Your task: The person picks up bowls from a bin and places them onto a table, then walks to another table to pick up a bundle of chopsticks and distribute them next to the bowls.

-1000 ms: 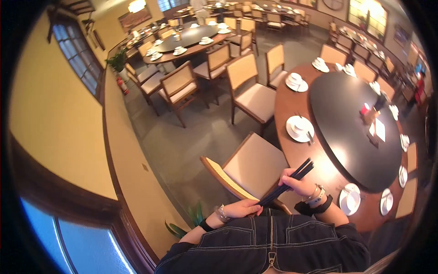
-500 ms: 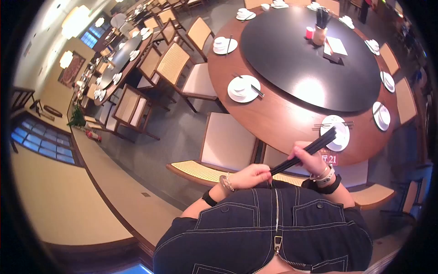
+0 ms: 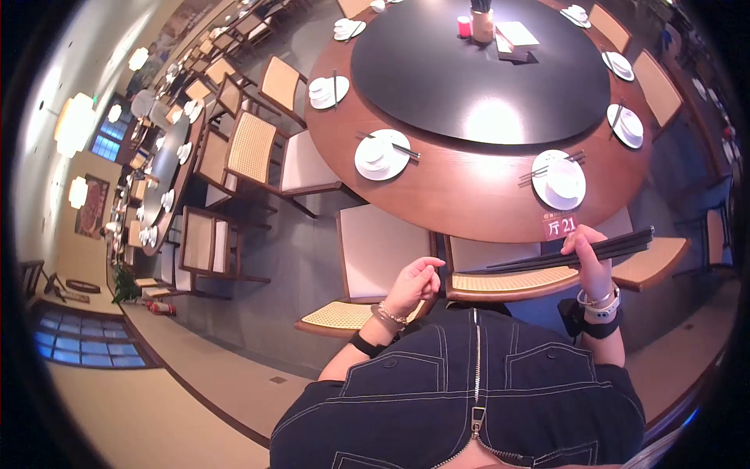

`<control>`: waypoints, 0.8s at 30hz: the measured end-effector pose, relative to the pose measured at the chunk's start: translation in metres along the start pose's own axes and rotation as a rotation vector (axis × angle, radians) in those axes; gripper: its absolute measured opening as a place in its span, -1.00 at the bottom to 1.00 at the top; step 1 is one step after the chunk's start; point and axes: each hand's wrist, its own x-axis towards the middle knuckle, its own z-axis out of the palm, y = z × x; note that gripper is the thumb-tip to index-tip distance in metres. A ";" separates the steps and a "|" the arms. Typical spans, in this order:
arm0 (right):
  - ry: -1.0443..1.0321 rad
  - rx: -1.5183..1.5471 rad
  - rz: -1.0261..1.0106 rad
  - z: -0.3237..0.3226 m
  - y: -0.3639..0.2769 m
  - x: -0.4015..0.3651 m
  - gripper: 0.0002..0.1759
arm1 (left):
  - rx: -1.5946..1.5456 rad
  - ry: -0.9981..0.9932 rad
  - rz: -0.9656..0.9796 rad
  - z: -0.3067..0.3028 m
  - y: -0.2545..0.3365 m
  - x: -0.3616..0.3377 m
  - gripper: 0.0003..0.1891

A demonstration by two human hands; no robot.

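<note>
A bundle of black chopsticks [image 3: 617, 247] is gripped in my right hand [image 3: 587, 252], above the chair backs at the table's near edge. Its thin ends point left. My left hand [image 3: 416, 288] is apart from the bundle, fingers curled in, with nothing visible in them. Beyond my right hand, a white plate [image 3: 537, 193] carries stacked white dishes, and chopsticks lie across it. A red number card [image 3: 559, 226] marked 21 lies on the table edge just past my right fingers.
The round wooden table [image 3: 437, 205] has a black turntable [image 3: 437, 102] bearing a chopstick holder [image 3: 483, 27], a red cup [image 3: 464, 27] and a white booklet [image 3: 518, 36]. Several plate settings ring it. Chairs with woven backs [image 3: 516, 281] stand close in front of me; another table [image 3: 168, 168] is at left.
My left hand has let go of the bundle and moved slightly left. My right hand has moved right and down with the chopsticks, which now lie nearly level. The view has shifted.
</note>
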 end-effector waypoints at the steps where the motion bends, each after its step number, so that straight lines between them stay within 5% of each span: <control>1: 0.012 -0.031 -0.022 0.005 -0.002 -0.005 -0.67 | 0.001 -0.019 -0.010 -0.001 -0.003 -0.001 -0.80; 4: -0.023 -0.096 0.083 0.008 -0.012 -0.023 -0.67 | -0.006 -0.047 -0.041 0.004 -0.014 -0.004 -0.80; 11: 0.112 -0.162 -0.053 -0.008 -0.030 -0.057 -0.67 | -0.129 -0.169 -0.210 0.023 -0.036 0.001 -0.88; 17: 0.209 -0.171 -0.122 -0.061 -0.031 -0.100 -0.65 | 0.014 -0.225 -0.145 0.070 -0.052 0.010 -0.96; 24: 0.280 -0.157 -0.200 -0.193 -0.022 -0.181 -0.65 | 0.238 -0.126 0.087 0.173 -0.106 0.027 -0.89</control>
